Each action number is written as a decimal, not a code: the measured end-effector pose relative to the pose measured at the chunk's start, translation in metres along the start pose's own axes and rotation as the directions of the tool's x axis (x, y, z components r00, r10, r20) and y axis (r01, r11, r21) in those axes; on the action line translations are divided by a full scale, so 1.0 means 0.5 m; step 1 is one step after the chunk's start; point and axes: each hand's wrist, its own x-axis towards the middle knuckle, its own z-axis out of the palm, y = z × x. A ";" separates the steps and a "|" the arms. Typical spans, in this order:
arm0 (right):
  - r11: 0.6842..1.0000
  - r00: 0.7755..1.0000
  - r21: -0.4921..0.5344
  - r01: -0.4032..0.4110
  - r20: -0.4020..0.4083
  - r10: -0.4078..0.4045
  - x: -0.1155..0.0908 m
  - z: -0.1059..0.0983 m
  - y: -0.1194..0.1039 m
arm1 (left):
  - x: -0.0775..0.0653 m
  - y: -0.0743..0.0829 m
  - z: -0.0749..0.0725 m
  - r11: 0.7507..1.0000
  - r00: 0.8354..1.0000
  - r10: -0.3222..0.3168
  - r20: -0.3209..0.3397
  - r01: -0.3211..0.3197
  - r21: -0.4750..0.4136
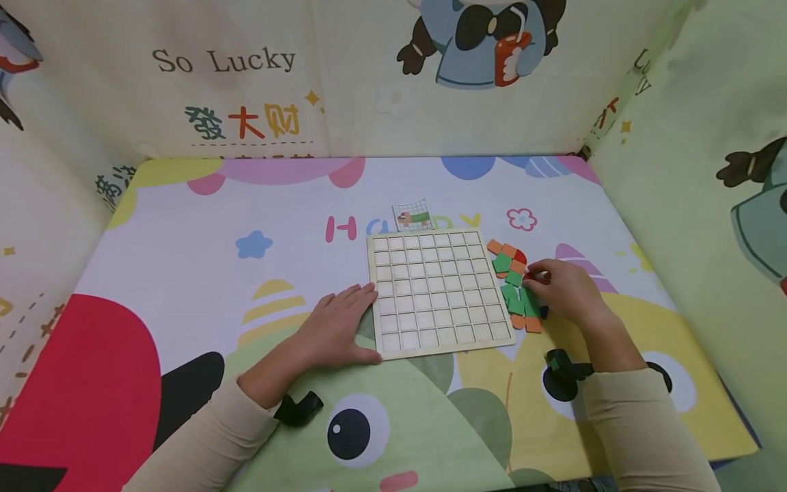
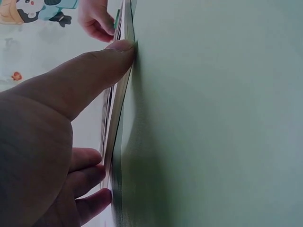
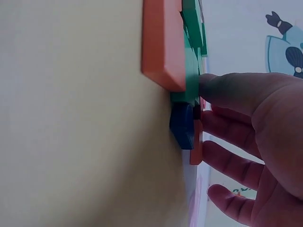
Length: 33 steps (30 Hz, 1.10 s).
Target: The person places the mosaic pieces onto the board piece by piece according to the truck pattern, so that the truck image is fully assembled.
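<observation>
While your left hand [image 1: 337, 329] rests along the 9 o'clock edge of the grid board [image 1: 443, 292], its fingers lie straight and wide and hold nothing; the thumb touches the board's rim near the corner between 7 and 8 o'clock. Over at the board's 3 o'clock, your right hand [image 1: 568, 290] has its fingers drawn narrow at the pile of coloured tiles [image 1: 513, 302] (whether they pinch the red sliver [image 1: 527, 277] at their tips, I cannot tell).

Judging by how things lie, you are at the very start: none of the board's cells carries a coloured tile, so all the placing looks left to do. The pile sits on the tabletop [image 1: 295, 205] just beside the board, mostly green and orange, with a rounded red piece [image 1: 520, 257] near its 12 o'clock and a dark blue piece [image 3: 182, 125] near its 4 o'clock. Just past the board's 12 o'clock edge you have a small picture card [image 1: 413, 216], showing a green and orange figure on squares.
</observation>
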 end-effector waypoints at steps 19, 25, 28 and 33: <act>0.999 0.998 0.041 -0.008 -0.061 0.010 -0.009 -0.011 -0.020 | -0.002 0.002 -0.001 1.000 1.000 -0.001 0.002 0.001 -0.004; 0.996 0.994 0.065 0.058 -0.098 -0.051 -0.011 -0.014 -0.054 | -0.002 0.001 -0.001 1.000 1.000 -0.001 -0.008 0.001 -0.016; 0.990 0.989 0.087 0.110 -0.111 -0.100 -0.010 -0.013 -0.075 | -0.002 0.001 0.001 1.000 1.000 -0.003 -0.019 0.002 -0.026; 0.975 0.980 0.126 0.183 -0.108 -0.170 -0.005 -0.010 -0.112 | -0.003 0.001 0.002 1.000 0.999 -0.003 -0.035 0.002 -0.031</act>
